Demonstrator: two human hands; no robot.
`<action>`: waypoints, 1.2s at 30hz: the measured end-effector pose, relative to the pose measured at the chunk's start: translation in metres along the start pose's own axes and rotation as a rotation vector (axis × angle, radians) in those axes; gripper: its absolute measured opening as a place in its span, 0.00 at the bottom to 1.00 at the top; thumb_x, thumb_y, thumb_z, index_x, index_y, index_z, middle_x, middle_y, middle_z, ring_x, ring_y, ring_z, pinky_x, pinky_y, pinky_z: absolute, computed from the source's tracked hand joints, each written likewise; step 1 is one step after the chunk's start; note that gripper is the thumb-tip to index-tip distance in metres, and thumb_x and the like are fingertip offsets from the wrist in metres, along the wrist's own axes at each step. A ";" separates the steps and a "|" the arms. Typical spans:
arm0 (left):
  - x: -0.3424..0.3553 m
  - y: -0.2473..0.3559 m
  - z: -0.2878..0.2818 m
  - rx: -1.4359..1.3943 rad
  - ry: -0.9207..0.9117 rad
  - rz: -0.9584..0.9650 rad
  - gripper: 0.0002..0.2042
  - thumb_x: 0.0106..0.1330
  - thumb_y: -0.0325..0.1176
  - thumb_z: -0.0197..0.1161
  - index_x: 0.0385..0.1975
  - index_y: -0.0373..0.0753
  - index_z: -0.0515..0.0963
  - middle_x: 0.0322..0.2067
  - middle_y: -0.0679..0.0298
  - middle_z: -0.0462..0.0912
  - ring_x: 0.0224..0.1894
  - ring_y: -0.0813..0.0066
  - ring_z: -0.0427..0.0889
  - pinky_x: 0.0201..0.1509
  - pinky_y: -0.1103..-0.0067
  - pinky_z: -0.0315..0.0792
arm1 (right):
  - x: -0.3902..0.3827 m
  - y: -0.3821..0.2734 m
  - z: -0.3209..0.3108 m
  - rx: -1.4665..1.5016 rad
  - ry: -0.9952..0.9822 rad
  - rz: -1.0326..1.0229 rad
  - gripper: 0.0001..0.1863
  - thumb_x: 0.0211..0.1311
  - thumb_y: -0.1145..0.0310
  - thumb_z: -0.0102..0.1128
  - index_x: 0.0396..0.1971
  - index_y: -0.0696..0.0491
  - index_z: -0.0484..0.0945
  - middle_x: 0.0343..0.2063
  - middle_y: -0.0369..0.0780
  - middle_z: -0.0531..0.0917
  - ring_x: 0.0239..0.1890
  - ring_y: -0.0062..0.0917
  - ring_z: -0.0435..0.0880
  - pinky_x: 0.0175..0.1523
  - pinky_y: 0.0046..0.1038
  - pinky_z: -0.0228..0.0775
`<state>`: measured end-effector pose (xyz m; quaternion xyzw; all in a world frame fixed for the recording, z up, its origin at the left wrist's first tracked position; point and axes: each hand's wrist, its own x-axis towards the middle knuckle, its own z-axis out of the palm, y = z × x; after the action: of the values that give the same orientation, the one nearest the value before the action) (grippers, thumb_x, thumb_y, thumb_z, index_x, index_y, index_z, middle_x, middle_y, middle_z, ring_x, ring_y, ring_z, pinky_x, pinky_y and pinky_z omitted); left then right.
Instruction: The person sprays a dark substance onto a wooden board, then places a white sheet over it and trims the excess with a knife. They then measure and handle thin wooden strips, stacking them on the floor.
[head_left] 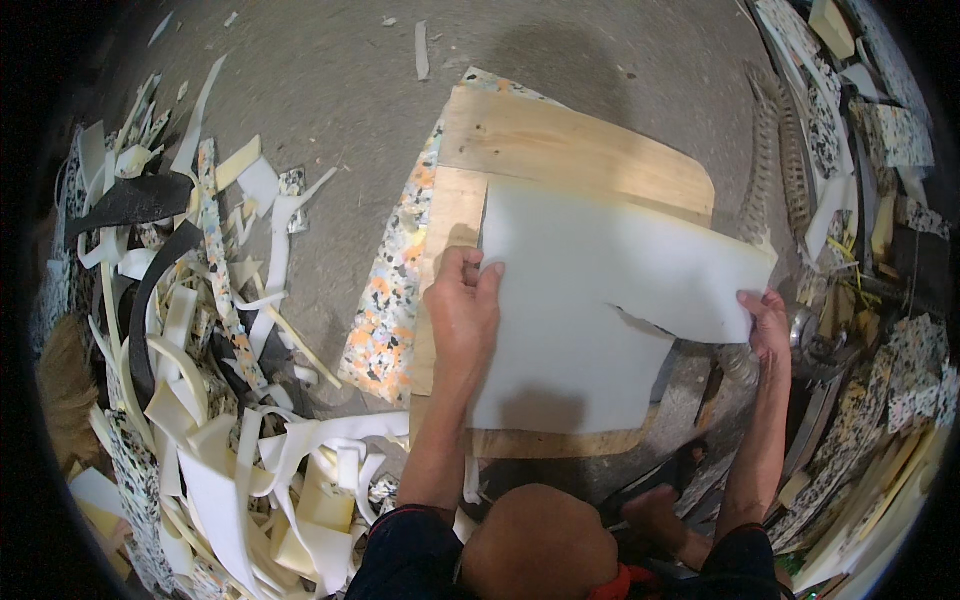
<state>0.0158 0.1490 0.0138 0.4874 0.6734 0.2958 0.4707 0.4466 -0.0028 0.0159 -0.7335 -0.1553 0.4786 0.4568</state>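
Sheet (570,270) spans left hand (465,310) to right hand (767,322).

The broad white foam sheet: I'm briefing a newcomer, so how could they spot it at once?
Find the pale wooden board near the picture's middle. Over it lies the broad white foam sheet, left hand at its left edge, right hand at its right. Unlike the narrow white foam strips heaped at left, it is wide and split at its right side.
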 end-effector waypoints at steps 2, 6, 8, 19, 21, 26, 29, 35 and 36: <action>0.001 -0.001 0.001 0.003 0.000 0.005 0.09 0.66 0.26 0.68 0.40 0.32 0.76 0.23 0.67 0.79 0.26 0.83 0.73 0.29 0.82 0.70 | 0.000 0.002 0.001 0.010 -0.011 -0.001 0.15 0.58 0.77 0.71 0.46 0.61 0.82 0.40 0.42 0.88 0.39 0.26 0.87 0.47 0.30 0.81; 0.003 -0.003 0.001 0.022 0.005 0.002 0.09 0.66 0.27 0.68 0.40 0.32 0.76 0.23 0.67 0.79 0.26 0.83 0.73 0.30 0.81 0.70 | -0.002 0.001 0.006 0.011 -0.001 0.015 0.16 0.58 0.76 0.71 0.47 0.60 0.81 0.41 0.42 0.88 0.39 0.26 0.87 0.48 0.29 0.81; 0.003 -0.001 0.000 0.051 0.004 0.001 0.09 0.66 0.27 0.68 0.40 0.32 0.77 0.23 0.64 0.79 0.25 0.80 0.75 0.30 0.79 0.71 | -0.001 0.003 0.005 0.008 -0.010 0.028 0.17 0.58 0.76 0.71 0.48 0.60 0.81 0.42 0.41 0.88 0.40 0.25 0.87 0.49 0.29 0.81; 0.007 -0.010 0.002 0.035 0.022 0.053 0.08 0.66 0.26 0.67 0.40 0.30 0.77 0.21 0.63 0.77 0.24 0.77 0.74 0.30 0.77 0.71 | 0.004 0.009 0.012 -0.006 -0.005 0.015 0.14 0.59 0.75 0.69 0.46 0.60 0.82 0.40 0.40 0.88 0.38 0.24 0.87 0.47 0.29 0.81; 0.006 -0.002 0.003 0.066 0.016 0.027 0.08 0.65 0.26 0.67 0.40 0.30 0.77 0.21 0.63 0.77 0.24 0.77 0.74 0.30 0.77 0.71 | 0.005 0.011 0.011 -0.011 0.003 0.023 0.14 0.59 0.75 0.69 0.46 0.59 0.83 0.40 0.40 0.88 0.38 0.24 0.87 0.47 0.29 0.81; 0.006 0.000 0.006 0.134 0.029 0.026 0.09 0.65 0.26 0.67 0.40 0.30 0.77 0.20 0.61 0.77 0.23 0.76 0.74 0.30 0.76 0.72 | 0.006 0.012 0.012 0.004 0.007 0.012 0.15 0.59 0.75 0.69 0.47 0.59 0.82 0.40 0.40 0.88 0.38 0.24 0.87 0.47 0.29 0.81; 0.006 -0.003 0.007 0.168 0.034 0.039 0.09 0.64 0.26 0.68 0.40 0.30 0.77 0.21 0.59 0.78 0.23 0.75 0.75 0.31 0.76 0.72 | 0.007 0.016 0.011 0.002 0.006 0.051 0.16 0.60 0.75 0.69 0.48 0.59 0.82 0.40 0.40 0.88 0.38 0.25 0.87 0.47 0.29 0.80; 0.004 0.009 0.009 0.238 0.037 0.037 0.09 0.65 0.26 0.66 0.39 0.29 0.77 0.25 0.58 0.82 0.26 0.76 0.75 0.33 0.77 0.73 | 0.005 0.016 0.016 -0.012 0.013 0.031 0.16 0.61 0.75 0.68 0.49 0.61 0.81 0.41 0.42 0.87 0.39 0.26 0.86 0.46 0.29 0.80; 0.005 0.003 0.010 0.223 0.054 0.061 0.09 0.65 0.27 0.67 0.40 0.30 0.78 0.25 0.56 0.82 0.26 0.73 0.76 0.33 0.75 0.73 | 0.005 0.015 0.017 -0.017 0.020 0.034 0.17 0.61 0.74 0.68 0.49 0.61 0.81 0.42 0.42 0.87 0.40 0.26 0.86 0.47 0.29 0.80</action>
<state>0.0256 0.1542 0.0106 0.5487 0.6995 0.2463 0.3859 0.4313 0.0015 -0.0015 -0.7447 -0.1423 0.4774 0.4441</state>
